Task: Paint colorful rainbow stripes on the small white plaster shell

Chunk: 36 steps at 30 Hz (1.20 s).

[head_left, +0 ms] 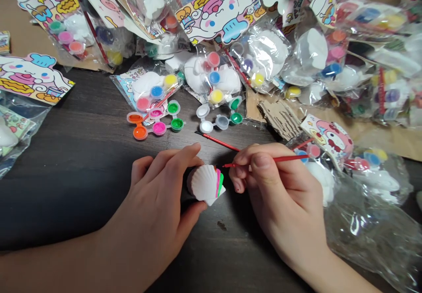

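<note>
Between the thumb and fingers of my left hand (161,196) is a white ribbed shell figure (205,184), with green and pink stripes and a small orange-red mark near its right side. My right hand (280,192) is closed around a thin red paintbrush (286,157), its tip just right of the shell, seemingly a little apart from it. Another red brush (220,141) lies on the dark table behind the hands. Open paint pots in orange, pink and green (159,128) stand beyond my left hand. A second strip with white, grey and green pots (222,122) is to their right.
Clear packets with white figures, paint pots and cartoon cards (217,9) are heaped across the back and right. Torn cardboard (280,118) lies behind my right hand. A crumpled clear bag (372,231) is at the right, another packet (20,126) at the left.
</note>
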Available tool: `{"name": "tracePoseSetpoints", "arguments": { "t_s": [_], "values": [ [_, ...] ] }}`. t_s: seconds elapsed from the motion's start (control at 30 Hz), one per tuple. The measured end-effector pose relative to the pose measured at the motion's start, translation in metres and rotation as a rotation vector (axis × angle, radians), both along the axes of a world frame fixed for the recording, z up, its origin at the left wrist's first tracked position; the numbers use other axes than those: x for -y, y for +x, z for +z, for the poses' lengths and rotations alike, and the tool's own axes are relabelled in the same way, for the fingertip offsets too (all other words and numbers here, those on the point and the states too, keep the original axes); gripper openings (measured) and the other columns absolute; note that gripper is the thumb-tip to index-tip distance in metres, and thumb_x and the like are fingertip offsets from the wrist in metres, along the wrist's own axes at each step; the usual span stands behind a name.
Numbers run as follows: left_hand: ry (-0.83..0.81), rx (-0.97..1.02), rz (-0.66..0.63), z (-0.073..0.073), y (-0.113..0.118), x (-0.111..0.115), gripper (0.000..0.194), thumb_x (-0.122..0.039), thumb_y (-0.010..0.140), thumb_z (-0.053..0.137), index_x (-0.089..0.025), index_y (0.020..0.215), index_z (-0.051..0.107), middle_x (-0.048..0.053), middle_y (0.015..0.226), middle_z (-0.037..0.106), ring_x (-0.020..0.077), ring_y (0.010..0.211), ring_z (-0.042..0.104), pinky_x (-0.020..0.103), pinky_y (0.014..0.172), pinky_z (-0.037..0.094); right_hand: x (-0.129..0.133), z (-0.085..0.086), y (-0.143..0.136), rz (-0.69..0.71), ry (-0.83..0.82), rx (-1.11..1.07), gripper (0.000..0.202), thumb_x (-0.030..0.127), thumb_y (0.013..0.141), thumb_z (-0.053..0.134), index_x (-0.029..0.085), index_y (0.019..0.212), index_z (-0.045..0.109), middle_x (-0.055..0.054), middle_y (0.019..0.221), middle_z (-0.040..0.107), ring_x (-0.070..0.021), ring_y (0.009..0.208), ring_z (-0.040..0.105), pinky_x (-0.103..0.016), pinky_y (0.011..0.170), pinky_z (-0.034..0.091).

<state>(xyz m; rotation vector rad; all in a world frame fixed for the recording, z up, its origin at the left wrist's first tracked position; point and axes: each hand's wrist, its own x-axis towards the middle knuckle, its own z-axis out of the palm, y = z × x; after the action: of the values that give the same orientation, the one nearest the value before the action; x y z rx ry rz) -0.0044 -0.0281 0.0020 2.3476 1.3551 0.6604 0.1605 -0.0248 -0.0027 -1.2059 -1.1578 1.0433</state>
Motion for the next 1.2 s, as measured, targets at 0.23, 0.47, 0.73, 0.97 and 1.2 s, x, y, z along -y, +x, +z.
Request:
{"name": "tracePoseSetpoints", "arguments": {
  "t_s": [0.23,0.47,0.73,0.97,1.2],
  "values": [
    [-0.007,0.012,-0.001,0.0004,-0.0007,0.0008,0.042,-0.013,0.084,0.052,-0.020,0.121,0.035,0.001,0.110,0.065,0.0170,0.099,0.056,0.031,0.083,0.036,0.0002,-0.0002,-0.0003,0.003,0.002,-0.025,0.019,0.030,0.090,0.054,0.020,0.074,0.059,0.003,0.062,0.054,-0.0070,0.053,0.050,-0.020,0.048,0.042],
    [-0.006,0.009,-0.001,0.0007,-0.0010,0.0013,0.042,-0.013,0.084,0.053,-0.019,0.122,0.036,0.001,0.110,0.065,0.0163,0.099,0.055,0.030,0.085,0.035,-0.0008,0.0008,-0.0008,0.000,0.002,0.010,0.021,0.033,0.089,0.056,0.020,0.072,0.057,0.003,0.061,0.054,-0.0075,0.051,0.050,-0.021,0.047,0.042],
    [-0.003,0.017,-0.005,0.0002,-0.0009,0.0017,0.045,-0.012,0.083,0.055,-0.017,0.124,0.035,0.000,0.111,0.064,0.0156,0.099,0.053,0.029,0.086,0.033,0.0009,0.0007,0.0001,0.014,0.004,-0.022,0.020,0.029,0.090,0.055,0.019,0.073,0.059,0.003,0.062,0.054,-0.0066,0.052,0.051,-0.020,0.048,0.042],
    [-0.011,0.012,-0.003,-0.0007,-0.0002,0.0012,0.043,-0.012,0.083,0.054,-0.018,0.122,0.037,0.000,0.111,0.064,0.0159,0.100,0.053,0.029,0.085,0.033,0.0011,-0.0003,0.0002,0.017,0.001,-0.039,0.019,0.027,0.090,0.055,0.019,0.074,0.060,0.002,0.063,0.054,-0.0068,0.053,0.051,-0.020,0.049,0.042],
    [0.025,0.033,-0.007,-0.0016,-0.0008,0.0007,0.038,-0.012,0.085,0.054,-0.016,0.120,0.040,0.000,0.109,0.063,0.0146,0.100,0.052,0.027,0.086,0.033,0.0013,-0.0009,0.0008,0.011,-0.002,-0.050,0.017,0.026,0.090,0.055,0.019,0.075,0.062,0.002,0.063,0.055,-0.0069,0.053,0.051,-0.019,0.047,0.043]
  ]
}}
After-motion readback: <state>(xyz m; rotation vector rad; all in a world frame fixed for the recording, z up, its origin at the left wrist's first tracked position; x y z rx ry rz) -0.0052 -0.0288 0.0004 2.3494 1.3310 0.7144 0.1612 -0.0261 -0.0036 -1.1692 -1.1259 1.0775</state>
